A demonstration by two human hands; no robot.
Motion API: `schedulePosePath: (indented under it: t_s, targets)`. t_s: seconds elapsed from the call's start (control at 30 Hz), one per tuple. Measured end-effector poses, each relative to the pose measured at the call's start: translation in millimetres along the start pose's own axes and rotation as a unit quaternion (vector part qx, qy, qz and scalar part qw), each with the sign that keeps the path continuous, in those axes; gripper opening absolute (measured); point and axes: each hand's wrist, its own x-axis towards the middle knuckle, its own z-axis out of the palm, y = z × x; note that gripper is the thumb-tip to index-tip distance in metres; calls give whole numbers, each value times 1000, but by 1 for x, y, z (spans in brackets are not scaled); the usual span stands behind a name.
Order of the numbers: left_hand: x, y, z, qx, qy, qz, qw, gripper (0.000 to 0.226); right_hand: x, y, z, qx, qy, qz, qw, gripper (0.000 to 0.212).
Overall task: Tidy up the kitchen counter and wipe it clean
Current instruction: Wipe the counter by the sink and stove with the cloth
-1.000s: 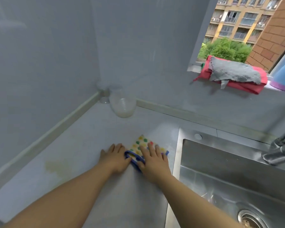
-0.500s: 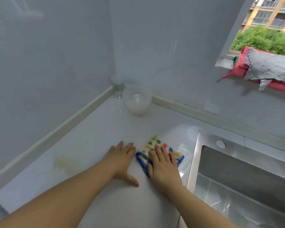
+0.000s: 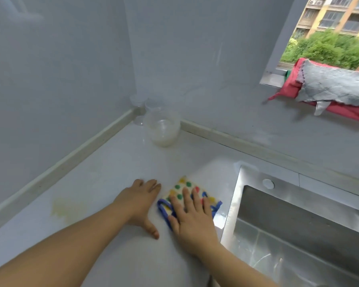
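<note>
A folded white cloth with coloured dots and a blue border (image 3: pixel 183 188) lies on the pale counter (image 3: pixel 104 162), just left of the sink. My right hand (image 3: pixel 192 218) presses flat on the cloth with straight, spread fingers and covers its near half. Directly left of the cloth, my left hand (image 3: pixel 140 201) rests flat on the bare counter, thumb pointing toward me. A yellowish stain (image 3: pixel 63 208) marks the counter further left.
A clear plastic cup with milky liquid (image 3: pixel 163 129) stands in the back corner, smaller clear cups (image 3: pixel 137 108) behind it. The steel sink (image 3: pixel 298 228) fills the right side. Red and grey rags (image 3: pixel 332 88) hang over the window sill.
My left hand let go of the cloth's edge and now lies flat beside it. The view swung left, moving the tap out of sight. My right hand stays on the cloth.
</note>
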Motion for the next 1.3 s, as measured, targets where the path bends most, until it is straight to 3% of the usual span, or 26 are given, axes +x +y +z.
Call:
schedulePosePath:
  t_s: [0.1,0.17,0.23,0.27,0.37,0.43,0.47,0.53,0.6,0.67,0.77,0.83,0.87,0.97,1.07,1.17,1.3]
  targets:
    - [1,1,0,-16,-10,-8,1000,129,8,30,-16,-15,22,5,1000,56]
    - [2,1,-2,-30,-6,-11,999,123,18,53,-32,6,-16,60,998,65]
    - [4,0,-3,-38,1,-14,999,119,23,52,-30,60,-5,159,986,66]
    - [3,1,-4,-38,2,-15,999,119,24,40,-27,71,16,169,983,70]
    - [3,2,-3,-35,8,-18,999,119,19,3,-19,72,10,70,995,60]
    - [4,2,-3,-43,8,-23,999,119,21,4,-21,64,11,-25,998,76]
    - [4,2,-3,-48,5,-24,999,120,24,15,-27,68,-23,-34,997,85]
    - [4,3,-3,-54,-4,-26,998,120,35,43,-31,51,0,17,999,87]
    - [4,3,-4,-56,-12,-29,998,120,44,61,-36,69,20,121,990,64]
    - [4,2,-3,-57,-16,-34,998,120,49,56,-30,83,15,173,981,55]
    - [5,0,-1,-44,-16,-34,998,120,36,25,-25,85,67,124,986,68]
    - [5,0,-3,-44,-15,-34,998,120,25,18,-20,101,27,33,994,80]
    - [5,1,-4,-47,-14,-30,998,119,21,22,-20,92,-7,14,996,76]
    - [0,-2,-3,-126,-4,-19,992,106,25,35,-27,74,-12,60,995,54]
    - [-7,-26,3,-317,69,-44,945,83,27,1,-26,100,-1,151,983,55]
    - [-19,-66,9,-308,144,-66,938,65,24,-62,-17,107,-3,121,987,64]
    - [-43,-108,27,-284,152,-48,946,51,19,-100,-9,86,6,124,989,54]
